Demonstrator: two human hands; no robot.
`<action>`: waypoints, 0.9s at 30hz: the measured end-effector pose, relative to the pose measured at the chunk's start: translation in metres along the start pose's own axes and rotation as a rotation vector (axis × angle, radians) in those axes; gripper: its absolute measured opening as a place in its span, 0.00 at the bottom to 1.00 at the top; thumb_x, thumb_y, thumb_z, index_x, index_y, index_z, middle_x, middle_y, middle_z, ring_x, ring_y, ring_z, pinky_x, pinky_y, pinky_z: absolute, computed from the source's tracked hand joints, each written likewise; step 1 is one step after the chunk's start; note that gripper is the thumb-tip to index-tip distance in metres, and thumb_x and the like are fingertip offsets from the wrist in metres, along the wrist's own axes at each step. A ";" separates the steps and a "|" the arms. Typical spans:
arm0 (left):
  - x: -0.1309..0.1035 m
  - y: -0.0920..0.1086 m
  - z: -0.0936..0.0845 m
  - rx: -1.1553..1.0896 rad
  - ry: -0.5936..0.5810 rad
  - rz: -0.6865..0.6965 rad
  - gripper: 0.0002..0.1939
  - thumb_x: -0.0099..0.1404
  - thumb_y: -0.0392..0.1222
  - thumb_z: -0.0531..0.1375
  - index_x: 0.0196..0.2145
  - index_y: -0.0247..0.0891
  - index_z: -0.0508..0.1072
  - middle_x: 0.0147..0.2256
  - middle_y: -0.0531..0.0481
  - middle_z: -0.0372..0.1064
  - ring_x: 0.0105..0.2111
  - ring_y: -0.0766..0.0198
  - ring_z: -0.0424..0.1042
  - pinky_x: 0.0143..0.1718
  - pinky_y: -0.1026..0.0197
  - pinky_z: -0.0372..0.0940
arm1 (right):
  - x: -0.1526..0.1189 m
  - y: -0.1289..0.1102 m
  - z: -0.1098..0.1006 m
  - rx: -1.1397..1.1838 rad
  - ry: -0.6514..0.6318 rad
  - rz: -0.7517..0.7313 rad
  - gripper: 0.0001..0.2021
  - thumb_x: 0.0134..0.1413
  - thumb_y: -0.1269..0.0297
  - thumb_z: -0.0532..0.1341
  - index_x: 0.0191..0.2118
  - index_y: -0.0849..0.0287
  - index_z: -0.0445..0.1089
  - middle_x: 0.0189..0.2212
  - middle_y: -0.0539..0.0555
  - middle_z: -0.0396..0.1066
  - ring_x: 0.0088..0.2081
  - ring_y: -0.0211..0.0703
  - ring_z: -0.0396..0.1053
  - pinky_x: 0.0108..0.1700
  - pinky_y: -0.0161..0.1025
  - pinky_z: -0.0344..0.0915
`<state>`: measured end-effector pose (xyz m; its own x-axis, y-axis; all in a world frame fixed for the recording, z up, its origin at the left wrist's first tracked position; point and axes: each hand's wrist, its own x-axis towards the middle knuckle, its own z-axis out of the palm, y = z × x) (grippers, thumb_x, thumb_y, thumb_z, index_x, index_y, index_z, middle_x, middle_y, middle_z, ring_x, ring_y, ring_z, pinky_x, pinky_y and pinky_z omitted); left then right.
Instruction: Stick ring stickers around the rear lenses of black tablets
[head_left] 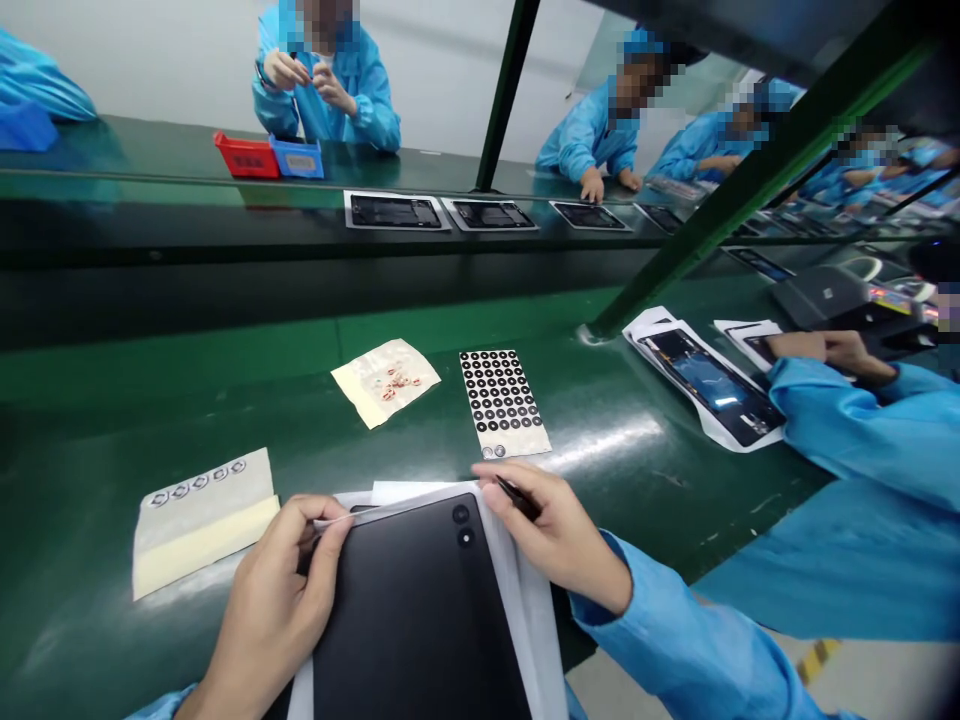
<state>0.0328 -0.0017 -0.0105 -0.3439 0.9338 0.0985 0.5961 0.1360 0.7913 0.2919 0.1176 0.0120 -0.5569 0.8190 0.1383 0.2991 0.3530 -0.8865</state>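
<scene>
A dark tablet back cover [424,620] lies flat at the near edge of the green bench [112,400], resting on a white sheet [525,600] whose edges show around it; two small camera openings [463,525] sit near its far right corner. The left hand [281,590] is laid on the cover's left edge, thumb and forefinger pinched on a thin strip of white film [337,520] at the far left corner. The right hand [559,535] is closed around a slim dark tool [517,497], its tip just beside the far right corner. The panel is judged stiff, light, smooth and easily scratched or smudged, so it is best held by its edges, clear of the lens openings; the film is judged flimsy and best taken at a corner. A sheet of black rings [501,400] lies further off.
</scene>
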 end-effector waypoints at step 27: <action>0.006 0.060 0.046 0.221 -0.043 0.597 0.14 0.73 0.33 0.59 0.54 0.43 0.74 0.46 0.46 0.71 0.46 0.55 0.67 0.46 0.52 0.64 | 0.003 0.007 0.012 0.684 -0.172 0.461 0.23 0.55 0.44 0.70 0.40 0.61 0.71 0.21 0.41 0.62 0.13 0.24 0.49 0.16 0.29 0.43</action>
<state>0.0997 0.0275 0.0093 0.1202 0.8818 0.4560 0.8134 -0.3508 0.4640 0.2828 0.1175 0.0008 -0.6212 0.7139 -0.3233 0.0213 -0.3970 -0.9176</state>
